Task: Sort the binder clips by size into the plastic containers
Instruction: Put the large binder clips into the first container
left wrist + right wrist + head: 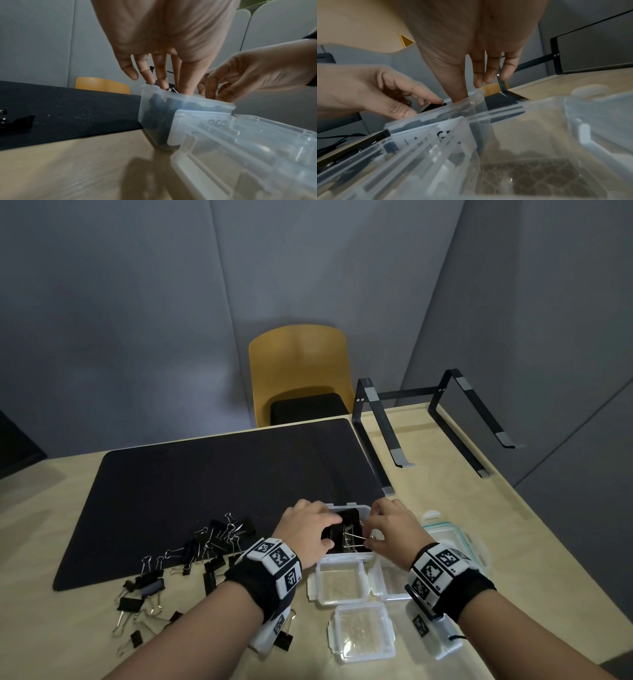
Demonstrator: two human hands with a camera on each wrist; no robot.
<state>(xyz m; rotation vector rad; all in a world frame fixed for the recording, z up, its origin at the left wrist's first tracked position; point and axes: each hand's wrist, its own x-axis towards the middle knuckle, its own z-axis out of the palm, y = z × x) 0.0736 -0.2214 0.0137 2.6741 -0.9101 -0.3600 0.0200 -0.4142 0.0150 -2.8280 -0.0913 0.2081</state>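
Black binder clips (205, 546) with silver wire handles lie scattered across the black mat (205, 474) and the pale counter (445, 491), roughly twenty. Four clear containers (342, 582) are visible; the farthest (154, 108) holds clips. Left hand (308, 529) and right hand (394, 525) reach in, fingers (161, 75) loosely extended; any grip is hidden. Grey walls, yellow chair (298, 364).
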